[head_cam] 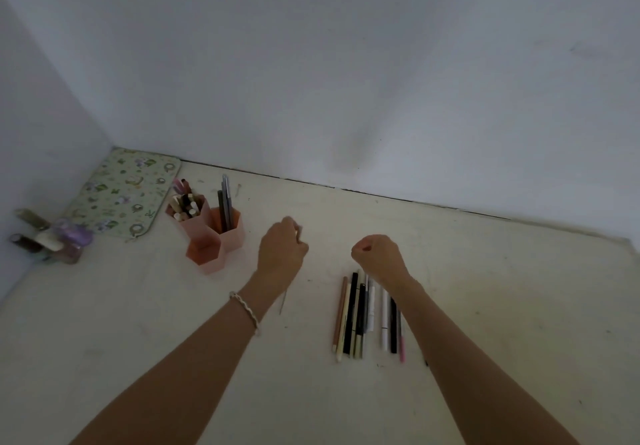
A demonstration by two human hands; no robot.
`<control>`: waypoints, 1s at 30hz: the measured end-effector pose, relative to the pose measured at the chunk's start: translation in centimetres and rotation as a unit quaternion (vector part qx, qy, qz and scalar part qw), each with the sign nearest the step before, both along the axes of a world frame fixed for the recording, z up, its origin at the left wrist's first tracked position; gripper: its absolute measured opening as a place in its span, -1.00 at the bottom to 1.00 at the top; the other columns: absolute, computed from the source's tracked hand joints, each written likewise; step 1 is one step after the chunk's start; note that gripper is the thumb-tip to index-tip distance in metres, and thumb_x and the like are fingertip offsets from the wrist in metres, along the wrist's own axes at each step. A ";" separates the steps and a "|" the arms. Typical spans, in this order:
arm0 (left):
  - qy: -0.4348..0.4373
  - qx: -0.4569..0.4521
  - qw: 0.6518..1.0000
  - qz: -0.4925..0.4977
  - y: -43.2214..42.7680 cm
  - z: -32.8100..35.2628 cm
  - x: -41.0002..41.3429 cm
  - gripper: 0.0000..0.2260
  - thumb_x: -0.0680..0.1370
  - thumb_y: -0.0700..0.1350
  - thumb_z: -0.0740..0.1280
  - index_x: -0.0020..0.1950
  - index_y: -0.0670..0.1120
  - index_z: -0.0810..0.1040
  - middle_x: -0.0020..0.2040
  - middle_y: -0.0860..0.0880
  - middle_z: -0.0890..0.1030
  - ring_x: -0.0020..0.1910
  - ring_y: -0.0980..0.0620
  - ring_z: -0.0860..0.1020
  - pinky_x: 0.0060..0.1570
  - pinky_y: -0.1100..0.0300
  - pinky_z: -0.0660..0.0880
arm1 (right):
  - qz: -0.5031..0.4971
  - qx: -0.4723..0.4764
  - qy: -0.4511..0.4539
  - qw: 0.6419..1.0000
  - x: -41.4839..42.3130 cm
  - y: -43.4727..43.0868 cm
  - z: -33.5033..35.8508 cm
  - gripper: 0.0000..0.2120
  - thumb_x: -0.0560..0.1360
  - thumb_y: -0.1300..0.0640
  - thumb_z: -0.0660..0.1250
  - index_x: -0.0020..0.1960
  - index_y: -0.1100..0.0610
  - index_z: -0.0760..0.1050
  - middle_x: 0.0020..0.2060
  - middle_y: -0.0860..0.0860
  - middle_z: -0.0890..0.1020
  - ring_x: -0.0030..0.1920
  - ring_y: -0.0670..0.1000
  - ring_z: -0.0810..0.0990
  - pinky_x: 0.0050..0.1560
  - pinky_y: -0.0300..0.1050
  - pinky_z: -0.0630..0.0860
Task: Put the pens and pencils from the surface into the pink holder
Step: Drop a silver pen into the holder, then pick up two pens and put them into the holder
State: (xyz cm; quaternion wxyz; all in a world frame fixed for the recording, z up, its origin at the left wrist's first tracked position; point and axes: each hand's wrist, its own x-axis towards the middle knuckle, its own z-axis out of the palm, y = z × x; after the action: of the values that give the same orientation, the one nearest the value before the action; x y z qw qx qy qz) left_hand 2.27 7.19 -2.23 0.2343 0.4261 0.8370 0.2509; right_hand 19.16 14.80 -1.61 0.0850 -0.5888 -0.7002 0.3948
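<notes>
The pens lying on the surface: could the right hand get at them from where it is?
Probably yes. The right hand is curled in a fist just beyond the far ends of the pens, with nothing between them; it would only need to open and draw back a little.

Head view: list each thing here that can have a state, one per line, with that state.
pink holder: upright; two back cells hold pens, front cell looks empty.
row of pens and pencils: lying flat on the surface, not yet moved.
left hand: closed, holding a thin stick-like item.
right hand: closed in a fist, nothing visible in it.
floral pouch: lying flat.
</notes>
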 end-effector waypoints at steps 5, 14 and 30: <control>-0.077 0.130 0.988 0.036 1.0 4.3 -1.7 -0.75 0.48 -0.24 0.41 0.13 -0.10 0.50 -0.13 0.00 0.58 -0.21 0.08 0.56 -0.19 0.26 0.49 | 0.050 -0.003 -0.150 0.987 -1.2 -1.0 -3.2 -0.69 0.33 0.29 0.25 -0.46 0.13 0.17 -0.53 -0.01 0.25 -0.50 -0.02 0.22 -0.42 -0.22 0.16; -0.125 0.204 0.969 0.060 -0.1 4.9 -1.8 -0.74 0.50 -0.27 0.40 0.15 -0.10 0.47 -0.08 0.03 0.64 -0.16 0.13 0.62 -0.20 0.41 0.51 | 0.089 0.088 -0.250 0.960 -1.1 -2.2 -5.0 -0.79 0.44 0.11 0.31 -0.30 0.17 0.37 -0.26 0.01 0.40 -0.25 0.04 0.46 -0.33 -0.19 0.32; -0.095 0.272 0.957 0.043 -0.8 5.5 -4.7 -0.65 0.51 -0.33 0.37 0.24 -0.08 0.49 -0.10 0.01 0.62 -0.14 0.10 0.62 -0.07 0.25 0.62 | 0.000 0.076 -0.014 0.997 -5.1 -0.8 -3.4 -0.98 0.51 0.24 0.32 -0.10 0.19 0.51 -0.26 -0.04 0.54 -0.25 -0.04 0.49 -0.32 -0.33 0.35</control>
State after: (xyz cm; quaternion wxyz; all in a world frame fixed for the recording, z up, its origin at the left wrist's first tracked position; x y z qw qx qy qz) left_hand -2.40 6.41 3.26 0.1768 0.4120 0.7282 0.5184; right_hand 14.06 14.02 -5.06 0.1196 -0.5857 -0.7296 0.3322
